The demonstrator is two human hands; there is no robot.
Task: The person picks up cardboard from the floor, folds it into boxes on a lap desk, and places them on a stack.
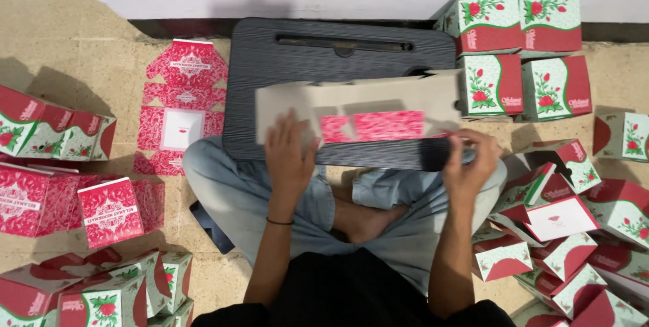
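**Flat carton blank held over a lap desk**

The person sits cross-legged in light jeans (pixel 243 198) on the floor, just behind a dark lap desk (pixel 297 63). The left hand (pixel 291 158) lies with spread fingers on the near edge of an unfolded cardboard box blank (pixel 351 100), which lies across the near half of the desk, grey side up, with a pink printed part showing. The right hand (pixel 468 161) pinches the blank's right end at the desk's near right corner. Left of the desk lies another flat pink blank (pixel 181 107). Right of the desk, and beyond it near the wall, stand folded rose-printed boxes (pixel 520 22).
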